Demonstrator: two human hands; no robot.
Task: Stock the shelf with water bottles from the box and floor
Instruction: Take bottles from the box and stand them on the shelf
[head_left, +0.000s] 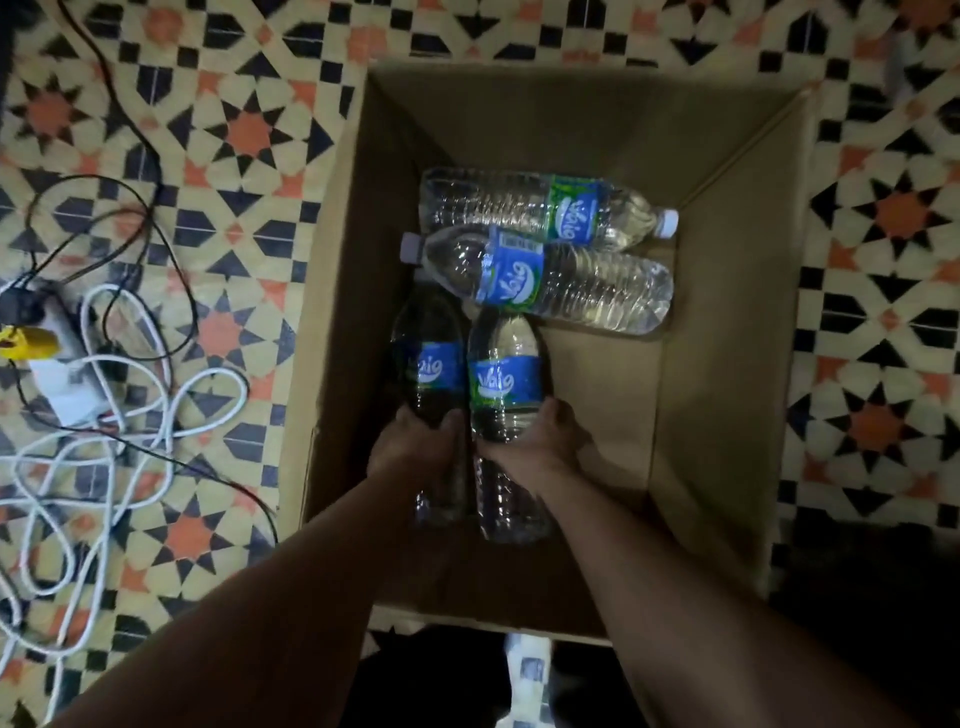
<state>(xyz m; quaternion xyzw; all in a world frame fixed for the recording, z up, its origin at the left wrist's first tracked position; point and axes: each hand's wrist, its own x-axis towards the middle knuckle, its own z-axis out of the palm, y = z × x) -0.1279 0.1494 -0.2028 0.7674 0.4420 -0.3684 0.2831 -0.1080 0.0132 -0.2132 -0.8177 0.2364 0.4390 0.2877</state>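
Head view is looking straight down into an open cardboard box that is sitting on the patterned tile floor. Four water bottles are lying inside it. The left hand is curling around the lower body of the near-left bottle, and the right hand is wrapping the near-right bottle just below its blue label, so each hand is holding one bottle. These two are lying side by side, touching, with their bases pointing toward the person.

Two more bottles are lying crosswise beyond them: the middle bottle and the far bottle against the back wall. The neck ends of the gripped pair are reaching up to the middle bottle; whether they are tucked under it or only butting against it is unclear.

To lift well, the person is probably best drawing both bottles slightly back toward themselves before raising them, so the necks are coming free without dragging the middle bottle along. The thin ribbed plastic is likely flexing under pressure, so a full wrap around the body is serving better than a fingertip pinch. Tangled cables are lying on the floor left of the box, worth stepping around. No shelf is showing.
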